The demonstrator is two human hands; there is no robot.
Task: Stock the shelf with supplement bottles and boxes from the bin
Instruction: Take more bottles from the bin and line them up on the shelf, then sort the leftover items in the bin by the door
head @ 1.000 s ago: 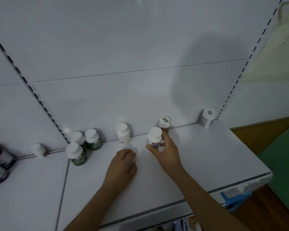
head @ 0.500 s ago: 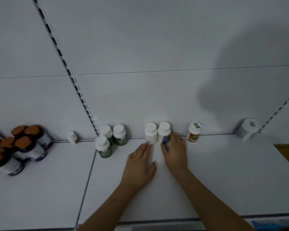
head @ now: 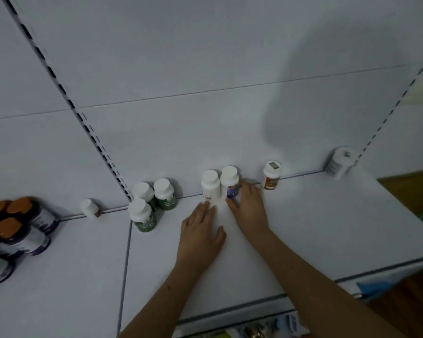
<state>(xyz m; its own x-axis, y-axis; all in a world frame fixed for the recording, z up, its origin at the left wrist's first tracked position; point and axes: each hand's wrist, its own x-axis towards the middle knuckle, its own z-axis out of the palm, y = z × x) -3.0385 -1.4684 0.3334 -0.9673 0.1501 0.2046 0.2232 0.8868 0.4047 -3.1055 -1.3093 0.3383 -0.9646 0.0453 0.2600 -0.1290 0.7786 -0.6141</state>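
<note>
On the white metal shelf [head: 303,228], at the far left edge of the frame, stands a cluster of dark orange-capped bottles [head: 17,230]. Right of them, a small white-capped bottle [head: 90,208] sits against the back panel, followed by three green white-capped bottles [head: 152,203] grouped beside the slotted upright. At centre frame, a plain white bottle [head: 210,186] and a white bottle with a blue label [head: 230,182] stand upright, touching each other, at the back edge. Further right are a white-capped bottle with an orange label [head: 271,175] and, near the right upright, a tilted white tub [head: 340,163]. Nothing lies between the hands and the central pair. Compared with half a second ago, both hands and the two central bottles occupy the same relative positions; only the framing differs slightly. The left hand [head: 200,230] lies flat and open on the shelf, fingertips at the plain bottle's base. The right hand [head: 250,208] is loosely open, fingers resting against the blue-labelled bottle, not clasping it.
</note>
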